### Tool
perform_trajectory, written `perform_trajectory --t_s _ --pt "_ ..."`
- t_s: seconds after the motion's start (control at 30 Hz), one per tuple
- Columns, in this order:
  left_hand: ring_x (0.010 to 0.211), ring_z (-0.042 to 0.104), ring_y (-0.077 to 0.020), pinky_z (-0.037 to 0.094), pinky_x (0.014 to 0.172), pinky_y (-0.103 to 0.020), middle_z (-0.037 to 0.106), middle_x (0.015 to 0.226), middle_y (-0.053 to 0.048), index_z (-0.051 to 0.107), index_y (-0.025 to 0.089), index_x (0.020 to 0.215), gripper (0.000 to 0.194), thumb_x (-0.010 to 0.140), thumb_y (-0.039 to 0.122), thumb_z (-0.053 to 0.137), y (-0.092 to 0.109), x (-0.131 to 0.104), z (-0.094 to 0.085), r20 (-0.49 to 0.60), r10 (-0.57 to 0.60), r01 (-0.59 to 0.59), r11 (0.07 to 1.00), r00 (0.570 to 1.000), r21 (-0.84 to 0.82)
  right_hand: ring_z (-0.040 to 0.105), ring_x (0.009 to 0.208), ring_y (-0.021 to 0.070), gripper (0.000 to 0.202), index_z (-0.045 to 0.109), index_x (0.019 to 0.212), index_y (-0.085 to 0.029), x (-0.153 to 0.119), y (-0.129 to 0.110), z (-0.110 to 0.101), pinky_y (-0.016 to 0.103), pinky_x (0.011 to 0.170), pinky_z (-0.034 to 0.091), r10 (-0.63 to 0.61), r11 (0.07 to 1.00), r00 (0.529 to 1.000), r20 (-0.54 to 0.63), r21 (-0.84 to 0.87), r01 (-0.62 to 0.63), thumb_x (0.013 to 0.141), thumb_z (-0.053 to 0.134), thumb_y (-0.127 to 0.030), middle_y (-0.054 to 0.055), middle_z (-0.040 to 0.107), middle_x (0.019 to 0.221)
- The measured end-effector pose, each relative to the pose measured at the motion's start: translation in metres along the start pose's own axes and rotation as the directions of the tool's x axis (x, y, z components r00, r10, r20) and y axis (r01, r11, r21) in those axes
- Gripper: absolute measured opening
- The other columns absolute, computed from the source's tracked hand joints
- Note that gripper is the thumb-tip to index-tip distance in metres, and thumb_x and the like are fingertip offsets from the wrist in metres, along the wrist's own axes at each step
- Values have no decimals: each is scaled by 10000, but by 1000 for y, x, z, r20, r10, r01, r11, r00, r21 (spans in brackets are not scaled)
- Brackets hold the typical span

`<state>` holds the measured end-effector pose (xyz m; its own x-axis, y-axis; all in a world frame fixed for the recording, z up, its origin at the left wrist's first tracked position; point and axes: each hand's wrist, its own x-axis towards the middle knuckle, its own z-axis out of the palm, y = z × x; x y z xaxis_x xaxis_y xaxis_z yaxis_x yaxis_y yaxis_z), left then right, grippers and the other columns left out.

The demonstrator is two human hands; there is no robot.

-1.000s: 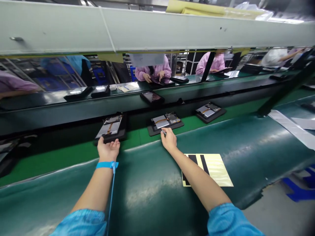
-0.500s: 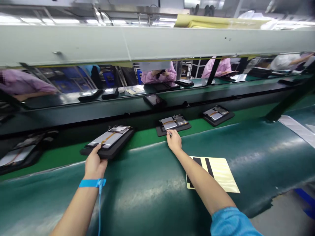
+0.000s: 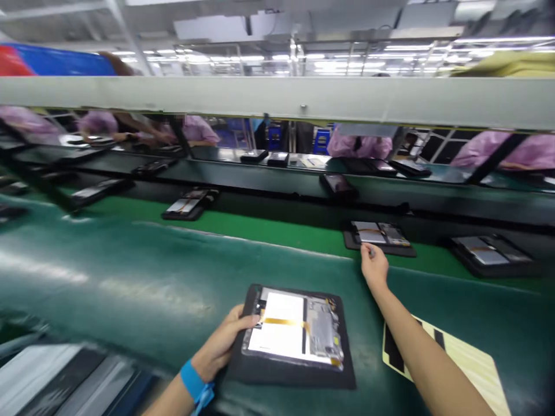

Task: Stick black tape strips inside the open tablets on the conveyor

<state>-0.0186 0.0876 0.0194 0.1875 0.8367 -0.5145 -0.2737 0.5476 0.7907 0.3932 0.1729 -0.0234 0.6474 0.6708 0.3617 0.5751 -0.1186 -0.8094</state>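
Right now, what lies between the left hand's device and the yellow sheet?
In the head view, green mat shows between the device and the yellow sheet; the right forearm overlaps the sheet.

I have a dark green bench (image 3: 165, 274) in front of me, with a yellow sheet (image 3: 474, 361) bearing black strips (image 3: 440, 339) lying on it. Along its far edge, a brighter green belt (image 3: 269, 236) carries opened tablets (image 3: 370, 232) on black pads (image 3: 396, 250), spaced apart.
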Motion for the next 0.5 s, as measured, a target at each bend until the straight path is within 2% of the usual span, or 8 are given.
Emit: perform_trajectory --t_s 0.1,0.13,0.17,0.2,0.27,0.37,0.43,0.5 --pt "864 747 -264 595 782 -352 768 944 -104 695 137 1063 482 724 472 767 -5 -4 7 241 59 -145 923 969 356 645 805 274 623 742 989 -101 -1 0 -5 425 814 505 5 1000 999 36 12 -6 774 467 -616 198 732 988" --pt "890 739 -257 585 784 -342 763 963 -98 688 138 1080 464 806 512 676 -3 -3 8 271 119 -252 809 955 532 641 769 275 622 746 985 -109 0 1 -7 436 798 506 35 999 999 28 -13 -35 749 476 -617 188 734 962" --pt "903 729 -249 575 776 -330 754 962 -84 689 150 1059 441 866 535 597 -1 -2 8 292 175 -334 635 940 697 638 737 279 614 747 988 -118 1 3 -8 448 783 507 65 997 997 30 -41 -64 726 489 -609 177 733 924" --pt "906 717 -260 564 777 -337 740 938 -80 696 155 993 416 864 539 604 2 -1 6 268 218 -344 542 939 767 634 708 284 602 748 994 -128 2 5 -9 458 763 508 89 994 995 41 -68 -86 711 503 -599 164 727 876" --pt "963 686 -285 538 830 -369 697 962 -94 680 161 946 367 848 512 638 6 0 1 178 328 -309 411 928 858 626 662 296 563 750 976 -159 5 9 -9 480 732 506 126 986 990 66 -120 -118 703 517 -593 143 702 784" --pt "1031 647 -271 495 929 -394 640 1060 -90 659 193 1045 325 846 450 655 5 -5 -7 110 437 -271 326 893 906 604 625 310 445 749 904 -262 7 10 -9 508 700 484 153 976 986 63 -166 -141 694 513 -575 140 668 720" --pt "1036 638 -233 482 953 -363 626 1105 -56 648 242 1137 347 850 437 657 2 -11 -9 189 440 -325 257 878 910 595 623 325 339 729 841 -356 5 9 -9 525 681 454 146 975 988 58 -178 -133 694 508 -568 142 641 685" --pt "1034 634 -212 486 936 -331 616 1136 -34 626 278 1209 402 848 448 671 -1 -15 -7 335 395 -419 146 855 896 608 653 346 240 699 775 -417 3 10 -10 544 680 427 133 979 989 62 -163 -122 693 526 -562 142 614 656"
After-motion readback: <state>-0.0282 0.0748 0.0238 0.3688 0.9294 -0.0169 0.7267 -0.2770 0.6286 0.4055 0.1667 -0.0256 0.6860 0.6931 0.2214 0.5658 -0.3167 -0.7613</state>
